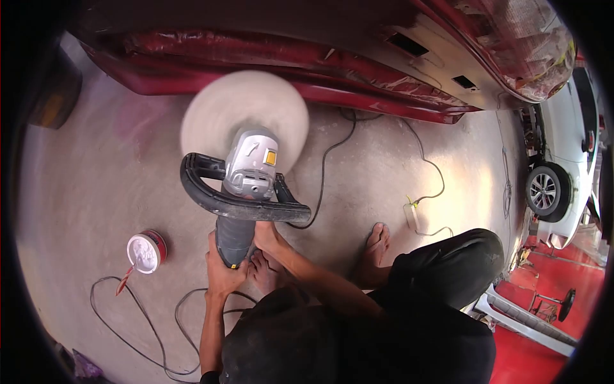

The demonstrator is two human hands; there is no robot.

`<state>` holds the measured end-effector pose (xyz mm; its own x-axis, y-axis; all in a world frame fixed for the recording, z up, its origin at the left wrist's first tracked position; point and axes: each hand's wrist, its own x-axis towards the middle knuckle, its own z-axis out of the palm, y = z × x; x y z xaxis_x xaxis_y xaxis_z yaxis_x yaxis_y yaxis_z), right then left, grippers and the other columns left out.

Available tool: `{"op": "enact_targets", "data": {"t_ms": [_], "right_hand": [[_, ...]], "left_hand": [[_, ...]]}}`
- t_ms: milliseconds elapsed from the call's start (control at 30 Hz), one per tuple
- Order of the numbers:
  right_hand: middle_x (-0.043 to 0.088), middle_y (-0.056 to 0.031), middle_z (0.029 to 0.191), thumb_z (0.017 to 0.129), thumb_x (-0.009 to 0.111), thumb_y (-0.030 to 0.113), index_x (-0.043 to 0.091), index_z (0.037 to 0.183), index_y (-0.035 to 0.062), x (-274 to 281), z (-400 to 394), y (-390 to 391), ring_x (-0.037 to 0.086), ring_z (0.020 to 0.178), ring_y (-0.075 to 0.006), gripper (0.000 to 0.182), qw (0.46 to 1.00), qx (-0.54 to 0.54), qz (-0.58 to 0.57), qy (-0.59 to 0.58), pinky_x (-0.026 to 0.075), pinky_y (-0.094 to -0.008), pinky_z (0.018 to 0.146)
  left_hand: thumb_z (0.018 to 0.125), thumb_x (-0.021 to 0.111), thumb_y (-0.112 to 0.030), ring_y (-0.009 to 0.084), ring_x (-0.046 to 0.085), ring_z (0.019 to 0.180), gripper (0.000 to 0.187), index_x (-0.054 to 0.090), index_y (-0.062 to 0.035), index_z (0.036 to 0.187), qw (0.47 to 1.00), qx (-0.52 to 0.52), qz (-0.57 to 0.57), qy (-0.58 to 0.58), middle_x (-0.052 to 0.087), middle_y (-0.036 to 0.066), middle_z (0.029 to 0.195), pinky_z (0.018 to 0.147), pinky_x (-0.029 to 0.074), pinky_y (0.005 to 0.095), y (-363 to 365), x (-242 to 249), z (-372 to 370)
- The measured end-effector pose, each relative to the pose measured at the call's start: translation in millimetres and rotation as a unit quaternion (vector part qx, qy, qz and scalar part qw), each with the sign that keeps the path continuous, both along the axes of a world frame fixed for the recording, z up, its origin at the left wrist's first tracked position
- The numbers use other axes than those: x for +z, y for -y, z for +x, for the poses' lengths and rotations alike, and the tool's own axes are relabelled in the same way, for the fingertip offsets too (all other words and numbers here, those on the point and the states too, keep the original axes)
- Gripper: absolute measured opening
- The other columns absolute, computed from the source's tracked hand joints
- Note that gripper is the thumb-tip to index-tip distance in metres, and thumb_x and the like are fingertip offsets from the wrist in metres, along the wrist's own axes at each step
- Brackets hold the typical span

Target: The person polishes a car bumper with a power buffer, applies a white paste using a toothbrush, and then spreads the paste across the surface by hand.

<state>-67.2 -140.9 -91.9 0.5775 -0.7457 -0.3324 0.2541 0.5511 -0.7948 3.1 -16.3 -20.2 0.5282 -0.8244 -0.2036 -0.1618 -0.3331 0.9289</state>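
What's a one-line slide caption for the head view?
Both hands grip a polisher, its wool pad blurred, beside a red car.

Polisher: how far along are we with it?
Done: compound tin sits open on the floor. In hand: both hands, left hand and right hand, grip the polisher; its wool pad blurs, evidently spinning. Left: pad isn't visibly against the red car panel.

Left hand (224, 272): fingers wrapped tight around something, forearm running straight down to frame bottom. Right hand (267, 235): closed in a grip slightly higher and further forward, forearm angling down-right. Both arms extended, hands near each other. Squatting, knees bent, bare feet.
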Motion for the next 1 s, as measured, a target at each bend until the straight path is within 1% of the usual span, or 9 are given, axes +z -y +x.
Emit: {"op": "enact_targets", "data": {"t_ms": [67, 167, 300, 433, 500, 700, 767, 867, 1000], "right_hand": [[0.064, -0.007, 0.12, 0.102, 0.066, 0.024, 0.057, 0.131, 0.0035, -12, 21, -16, 0.06, 0.112, -0.0168, 0.036, 0.997, -0.02, -0.059, -0.036, 0.048, -0.033, 0.099], [0.067, -0.0034, 0.117, 0.1, 0.07, 0.027, 0.056, 0.134, 0.0066, 4, 34, -20, 0.063, 0.105, -0.0132, 0.043, 0.995, -0.037, -0.097, -0.008, 0.05, -0.032, 0.096], [0.06, -0.0138, 0.128, 0.104, 0.061, 0.02, 0.055, 0.131, 0.0001, 3, 1, -3, 0.056, 0.122, -0.0229, 0.035, 0.999, -0.027, -0.038, -0.011, 0.043, -0.0371, 0.106], [0.069, -0.014, 0.108, 0.101, 0.056, 0.053, 0.063, 0.118, 0.0019, 63, -57, 48, 0.066, 0.098, -0.0197, 0.054, 0.982, 0.021, 0.071, 0.172, 0.054, -0.0346, 0.084], [0.069, -0.0161, 0.107, 0.089, 0.048, 0.081, 0.06, 0.127, 0.0011, 60, -78, 71, 0.068, 0.093, -0.0246, 0.089, 0.992, -0.016, -0.046, 0.117, 0.055, -0.037, 0.083], [0.067, -0.0184, 0.109, 0.089, 0.052, 0.072, 0.058, 0.127, 0.0002, 76, -112, 102, 0.068, 0.096, -0.0292, 0.081, 0.987, -0.097, 0.004, 0.125, 0.056, -0.041, 0.084], [0.069, -0.0172, 0.106, 0.093, 0.05, 0.069, 0.061, 0.123, 0.0009, 79, -103, 94, 0.069, 0.095, -0.0253, 0.075, 0.989, -0.101, 0.012, 0.107, 0.057, -0.0384, 0.081], [0.071, -0.0144, 0.101, 0.098, 0.053, 0.059, 0.064, 0.118, 0.0017, 64, -80, 76, 0.07, 0.089, -0.0204, 0.061, 0.994, -0.064, -0.003, 0.091, 0.058, -0.0349, 0.077], [0.074, -0.01, 0.093, 0.098, 0.066, 0.034, 0.066, 0.115, 0.0031, 17, -35, 32, 0.071, 0.082, -0.0165, 0.035, 0.994, -0.033, -0.1, -0.027, 0.058, -0.0318, 0.074]], "left_hand": [[0.07, 0.068, 0.001, 0.0275, 0.07, 0.087, 0.067, 0.043, -0.0004, 0.132, 0.999, 0.03, 0.005, 0.04, 0.069, 0.021, 0.098, 0.084, 0.055, 0.038, -16, -4, 8], [0.069, 0.067, 0.001, 0.0215, 0.064, 0.085, 0.066, 0.043, 0.0001, 0.131, 0.997, 0.056, 0.003, 0.052, 0.066, 0.017, 0.098, 0.082, 0.053, 0.0356, -21, 2, 8], [0.07, 0.067, 0.0, 0.0237, 0.068, 0.091, 0.066, 0.044, -0.0003, 0.132, 1.0, 0.025, 0.001, -0.009, 0.068, 0.018, 0.1, 0.085, 0.054, 0.0363, -3, 8, -7], [0.072, 0.072, -0.002, 0.0452, 0.073, 0.097, 0.077, 0.038, -0.0014, 0.141, 0.998, -0.052, 0.026, -0.018, 0.071, 0.03, 0.102, 0.086, 0.057, 0.0468, 36, 6, -42], [0.072, 0.073, -0.004, 0.051, 0.07, 0.096, 0.08, 0.035, -0.0023, 0.143, 0.993, -0.107, 0.054, -0.023, 0.07, 0.034, 0.1, 0.085, 0.057, 0.0507, 61, 12, -55], [0.075, 0.07, -0.006, 0.055, 0.067, 0.093, 0.078, 0.035, -0.0029, 0.144, 0.98, -0.191, 0.055, -0.002, 0.069, 0.035, 0.097, 0.081, 0.055, 0.0541, 100, 27, -68], [0.074, 0.071, -0.005, 0.0552, 0.067, 0.093, 0.078, 0.035, -0.0025, 0.143, 0.982, -0.182, 0.042, -0.002, 0.069, 0.035, 0.097, 0.081, 0.055, 0.0538, 96, 23, -65], [0.073, 0.072, -0.004, 0.0519, 0.07, 0.093, 0.075, 0.038, -0.0016, 0.139, 0.991, -0.123, 0.051, -0.005, 0.07, 0.032, 0.096, 0.081, 0.056, 0.0506, 70, 19, -57], [0.074, 0.073, -0.001, 0.0355, 0.072, 0.089, 0.067, 0.042, -0.0004, 0.134, 0.999, -0.032, 0.025, 0.028, 0.069, 0.022, 0.097, 0.08, 0.056, 0.0432, 29, 21, -55]]}}
